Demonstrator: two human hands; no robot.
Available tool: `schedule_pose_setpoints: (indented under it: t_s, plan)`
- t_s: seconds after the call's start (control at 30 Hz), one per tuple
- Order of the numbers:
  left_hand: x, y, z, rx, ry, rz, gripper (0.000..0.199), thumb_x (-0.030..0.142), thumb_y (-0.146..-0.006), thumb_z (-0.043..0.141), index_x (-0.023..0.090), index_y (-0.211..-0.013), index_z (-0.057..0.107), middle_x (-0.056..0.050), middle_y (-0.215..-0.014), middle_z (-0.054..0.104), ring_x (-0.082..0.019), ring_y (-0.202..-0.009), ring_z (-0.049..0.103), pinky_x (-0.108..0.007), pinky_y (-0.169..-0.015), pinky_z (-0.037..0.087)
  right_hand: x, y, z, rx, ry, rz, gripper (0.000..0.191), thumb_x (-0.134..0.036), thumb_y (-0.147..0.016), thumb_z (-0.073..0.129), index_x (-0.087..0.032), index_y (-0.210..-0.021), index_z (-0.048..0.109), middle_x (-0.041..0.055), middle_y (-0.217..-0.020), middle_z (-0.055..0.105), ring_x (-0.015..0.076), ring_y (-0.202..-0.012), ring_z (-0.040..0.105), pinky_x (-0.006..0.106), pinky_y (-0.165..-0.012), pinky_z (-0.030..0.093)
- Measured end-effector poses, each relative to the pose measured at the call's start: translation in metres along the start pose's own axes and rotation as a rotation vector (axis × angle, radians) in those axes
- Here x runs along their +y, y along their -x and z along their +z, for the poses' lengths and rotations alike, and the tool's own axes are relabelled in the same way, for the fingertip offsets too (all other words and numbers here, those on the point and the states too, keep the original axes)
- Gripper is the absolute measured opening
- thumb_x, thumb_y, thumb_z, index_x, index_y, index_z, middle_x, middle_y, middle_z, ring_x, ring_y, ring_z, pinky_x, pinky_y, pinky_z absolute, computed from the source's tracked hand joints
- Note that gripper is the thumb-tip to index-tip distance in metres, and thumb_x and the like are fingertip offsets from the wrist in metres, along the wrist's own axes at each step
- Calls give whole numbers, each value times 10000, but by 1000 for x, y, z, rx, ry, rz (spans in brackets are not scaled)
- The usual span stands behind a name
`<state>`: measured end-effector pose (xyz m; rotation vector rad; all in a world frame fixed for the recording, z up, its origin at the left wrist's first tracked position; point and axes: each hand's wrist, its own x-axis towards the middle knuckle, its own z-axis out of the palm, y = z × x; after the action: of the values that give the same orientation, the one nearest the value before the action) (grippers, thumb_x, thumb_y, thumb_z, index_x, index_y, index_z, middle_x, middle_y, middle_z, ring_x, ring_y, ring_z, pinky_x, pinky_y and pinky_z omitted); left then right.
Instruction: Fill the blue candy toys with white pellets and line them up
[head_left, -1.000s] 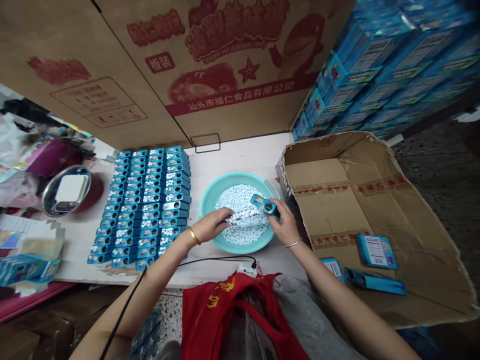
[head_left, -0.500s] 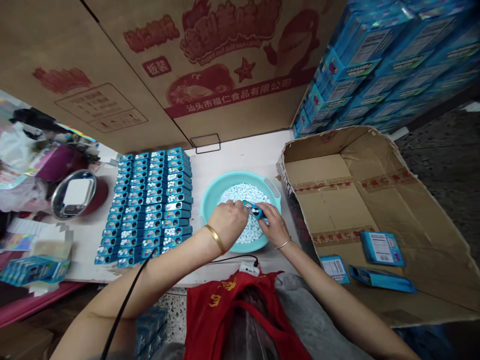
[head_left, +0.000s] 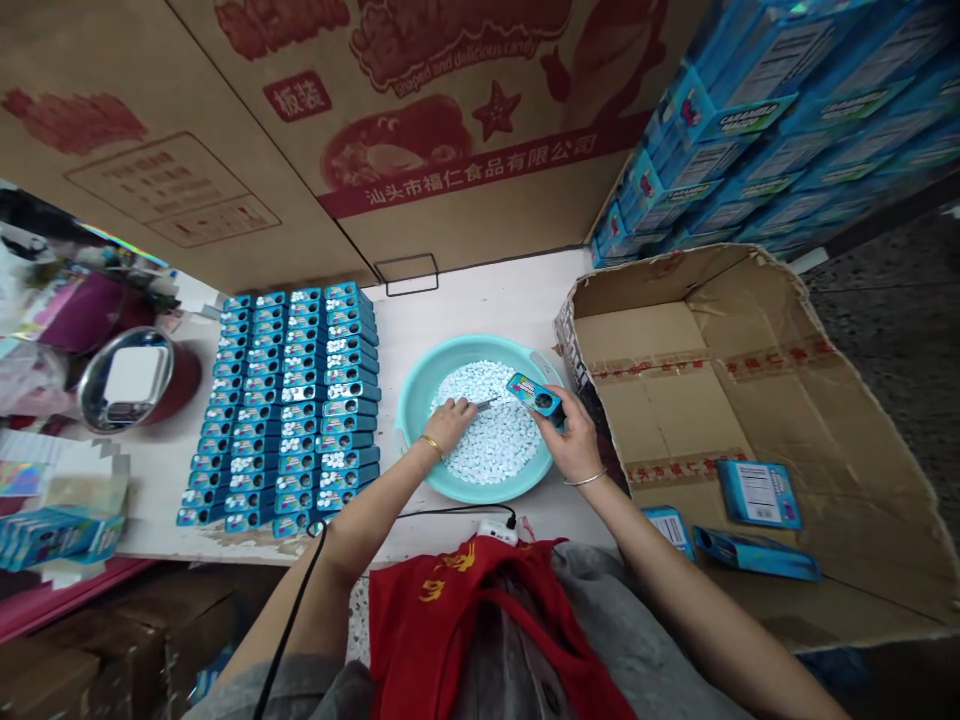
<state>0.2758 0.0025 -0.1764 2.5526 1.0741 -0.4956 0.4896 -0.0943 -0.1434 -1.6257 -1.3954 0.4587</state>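
Observation:
Over the white pellet candies (head_left: pixel 491 450) in a turquoise basin (head_left: pixel 415 385), my left hand (head_left: pixel 450 424) is closed on a slim grey metal utensil (head_left: pixel 486 404). Its tip points right, close to the candies; its exact shape is too small to tell. My right hand (head_left: pixel 574 440) grips a small blue candy box (head_left: pixel 531 390) above the basin's right side. The box is tilted, with a dark round hole showing in its printed end. A little space separates the utensil from the box.
Several rows of blue boxes (head_left: pixel 300 400) stand left of the basin, many with white candies on top. On the right is an open cardboard carton (head_left: pixel 660 400) with a few blue packs (head_left: pixel 761 495). Large cartons (head_left: pixel 450 230) and stacked blue packs (head_left: pixel 720 160) rise behind.
My left hand has moved left and down from the box towards the candies. The right hand has shifted slightly right with the box, whose printed end now shows. The view has tilted a little.

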Motion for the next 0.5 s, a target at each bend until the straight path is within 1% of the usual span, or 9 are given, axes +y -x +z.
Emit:
schedule_pose_setpoints:
  t_s: [0.07,0.13,0.17,0.23,0.3,0.4,0.5]
  plan:
    - [6,5,9,-36,48,108,336,96,-917,323,190,-1187,500,-107,-1166,512,-220,-1045,482,-369,-936,410,1,0,0,-2,-3,6,353,-317,-857,559,-225,-1195,521,95,-1112,620,241,-1030,589,413,-911,480]
    - [10,13,16,-98,152,209,353,68,-889,342,181,-1180,507,-113,-1167,524,-227,-1036,494,-384,-956,393,2,0,0,0,-10,16,364,-332,-853,569,-222,-1197,522,99,-1122,619,246,-1037,588,422,-918,476]
    - [12,17,19,-135,224,235,366,50,-865,363,177,-1178,505,-114,-1169,529,-229,-1033,502,-389,-960,388,3,0,0,5,-14,22,372,-338,-850,574,-222,-1199,522,100,-1127,618,248,-1040,587,427,-921,475]
    - [14,23,23,-193,357,239,406,21,-809,409,165,-1180,489,-109,-1164,541,-224,-1028,518,-378,-951,397,4,0,1,17,-25,30,382,-348,-846,580,-222,-1201,522,99,-1130,620,250,-1041,588,433,-921,476]
    - [13,28,24,-220,431,241,433,21,-772,443,156,-1183,470,-92,-1129,560,-206,-1011,534,-341,-917,423,5,-1,1,23,-38,32,381,-351,-844,582,-223,-1198,525,95,-1127,623,248,-1036,591,431,-917,479]
    - [7,37,15,-224,533,263,420,76,-762,489,154,-1173,458,-53,-1022,582,-177,-920,548,-297,-834,453,4,0,-1,-3,-52,35,376,-347,-844,586,-222,-1195,530,94,-1124,625,244,-1033,596,415,-904,487]
    - [-2,52,-12,-167,660,275,376,127,-766,518,148,-1138,464,-46,-985,576,-165,-866,538,-293,-795,458,3,1,-2,-23,-49,29,371,-335,-844,584,-221,-1194,532,96,-1125,622,244,-1037,595,405,-894,493]
